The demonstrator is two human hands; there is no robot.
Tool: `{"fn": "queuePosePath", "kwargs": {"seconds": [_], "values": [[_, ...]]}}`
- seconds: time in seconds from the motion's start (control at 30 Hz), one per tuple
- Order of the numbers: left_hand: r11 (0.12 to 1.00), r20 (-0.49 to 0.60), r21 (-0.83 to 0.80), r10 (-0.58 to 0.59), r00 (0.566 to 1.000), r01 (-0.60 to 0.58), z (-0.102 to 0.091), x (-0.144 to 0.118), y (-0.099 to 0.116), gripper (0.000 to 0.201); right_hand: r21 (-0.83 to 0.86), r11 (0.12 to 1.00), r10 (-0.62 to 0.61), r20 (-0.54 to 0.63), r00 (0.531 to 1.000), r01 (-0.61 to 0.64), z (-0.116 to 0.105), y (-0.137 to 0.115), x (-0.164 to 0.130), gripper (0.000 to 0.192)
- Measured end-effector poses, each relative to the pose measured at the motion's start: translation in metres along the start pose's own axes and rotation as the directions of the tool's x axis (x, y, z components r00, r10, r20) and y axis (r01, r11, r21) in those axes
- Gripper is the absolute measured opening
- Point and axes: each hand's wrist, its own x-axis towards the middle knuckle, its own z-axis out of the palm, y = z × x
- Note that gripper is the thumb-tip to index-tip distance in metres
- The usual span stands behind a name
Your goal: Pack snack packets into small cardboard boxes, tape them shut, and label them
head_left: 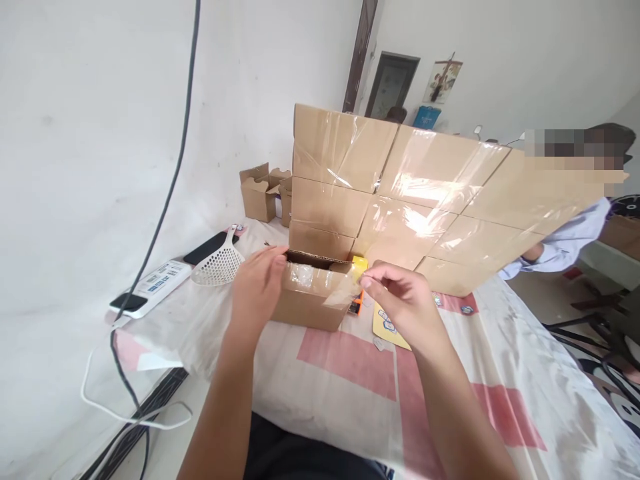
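A small brown cardboard box (310, 301) sits on the cloth-covered table (350, 380) in front of me, its top open and clear tape across its front. My left hand (257, 287) rests against the box's left side and top edge. My right hand (400, 297) hovers at the box's right corner, fingers pinched on the end of the clear tape (345, 297) near a yellow item (358, 264). Behind the box stands a wall of stacked taped cartons (400, 200).
A white slotted scoop (219, 265), a dark phone (207, 248) and a white power strip (150, 288) lie at the left. Small open boxes (263, 193) stand at the back left. A yellow card (386, 328) lies under my right hand. Another person's sleeve (565, 243) shows at right.
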Motion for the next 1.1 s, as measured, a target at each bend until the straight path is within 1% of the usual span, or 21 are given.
{"fn": "queuePosePath", "kwargs": {"seconds": [0.03,0.07,0.1,0.13,0.23,0.37,0.43,0.47,0.53,0.63,0.7,0.77,0.87,0.97,1.03,1.1], "values": [[0.993,0.076,0.094,0.070,0.995,-0.077,0.006,0.002,0.002,0.042,0.044,0.996,0.076,0.050,0.996,-0.079,0.003,0.003,0.009,0.021],[0.976,0.142,0.167,0.114,0.983,-0.137,0.011,0.002,0.002,0.044,0.075,0.987,0.130,0.105,0.986,-0.139,0.006,0.005,0.018,0.023],[0.960,0.187,0.221,0.132,0.973,-0.172,0.016,0.000,0.002,0.045,0.090,0.979,0.169,0.159,0.973,-0.185,0.009,0.007,0.027,0.024],[0.950,0.210,0.254,0.130,0.969,-0.183,0.019,-0.003,0.001,0.045,0.091,0.970,0.201,0.205,0.958,-0.223,0.014,0.009,0.037,0.025],[0.955,0.200,0.258,0.098,0.975,-0.149,0.020,-0.014,-0.006,0.046,0.051,0.946,0.290,0.297,0.910,-0.319,0.030,0.015,0.063,0.026],[0.983,0.186,0.177,0.010,0.983,-0.044,0.014,-0.020,-0.009,0.049,0.060,0.901,0.377,0.387,0.842,-0.431,0.050,0.031,0.086,0.024],[0.992,0.196,0.124,-0.041,0.980,0.017,0.013,-0.017,-0.008,0.050,0.066,0.884,0.404,0.392,0.827,-0.463,0.056,0.040,0.090,0.023],[0.994,0.200,0.105,-0.060,0.978,0.039,0.013,-0.016,-0.007,0.050,0.063,0.883,0.412,0.374,0.831,-0.466,0.058,0.043,0.090,0.023],[0.994,0.207,0.093,-0.078,0.975,0.060,0.014,-0.016,-0.005,0.049,0.026,0.893,0.418,0.320,0.850,-0.449,0.059,0.048,0.089,0.023],[0.991,0.214,0.124,-0.066,0.975,0.040,0.016,-0.018,-0.006,0.048,-0.106,0.916,0.401,0.254,0.880,-0.387,0.060,0.051,0.086,0.019],[0.985,0.185,0.172,-0.037,0.982,0.005,0.019,-0.020,-0.007,0.049,-0.193,0.918,0.384,0.222,0.897,-0.345,0.063,0.053,0.085,0.018],[0.973,0.130,0.228,0.002,0.992,-0.032,0.023,-0.022,-0.009,0.054,-0.264,0.911,0.372,0.198,0.907,-0.316,0.066,0.055,0.086,0.016],[0.960,0.088,0.269,0.052,0.995,-0.074,0.027,-0.025,-0.010,0.054,-0.385,0.883,0.356,0.179,0.917,-0.268,0.071,0.059,0.088,0.013],[0.955,0.078,0.280,0.084,0.993,-0.103,0.027,-0.026,-0.010,0.053,-0.515,0.843,0.290,0.192,0.938,-0.155,0.074,0.063,0.087,0.008],[0.949,0.066,0.294,0.099,0.993,-0.114,0.028,-0.026,-0.010,0.049,-0.583,0.809,0.242,0.208,0.948,-0.078,0.075,0.064,0.085,0.011],[0.944,0.057,0.306,0.107,0.993,-0.120,0.029,-0.026,-0.011,0.044,-0.631,0.775,0.218,0.211,0.953,-0.037,0.076,0.063,0.083,0.014]]}}
